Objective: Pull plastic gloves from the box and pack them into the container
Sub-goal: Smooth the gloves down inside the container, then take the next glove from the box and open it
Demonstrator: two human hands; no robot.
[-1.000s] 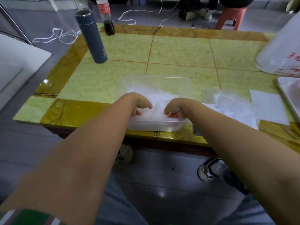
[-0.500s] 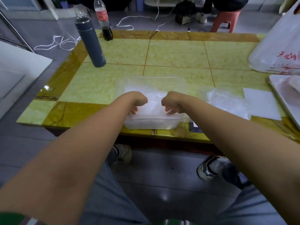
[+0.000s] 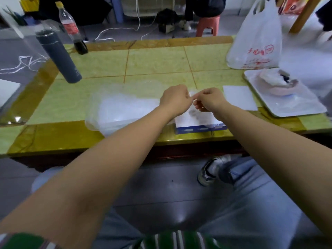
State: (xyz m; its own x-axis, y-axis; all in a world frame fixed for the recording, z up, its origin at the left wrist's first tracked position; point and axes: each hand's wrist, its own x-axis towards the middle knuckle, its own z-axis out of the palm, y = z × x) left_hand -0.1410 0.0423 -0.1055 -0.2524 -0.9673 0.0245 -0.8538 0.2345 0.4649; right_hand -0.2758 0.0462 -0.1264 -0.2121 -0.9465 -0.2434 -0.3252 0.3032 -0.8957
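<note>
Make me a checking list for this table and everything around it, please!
Surface: table, shiny green and yellow tiles.
Job's things: clear container left of the glove box, both near the front edge.
Clutter: dark flask, cola bottle, white bag, tray, paper sheet.
Hands: left hand and right hand meet above the box and seem to pinch a thin plastic glove; it is blurred.
Cables: white cords on the floor behind the table.
Surroundings: pink stool; shoe below the table edge.
</note>
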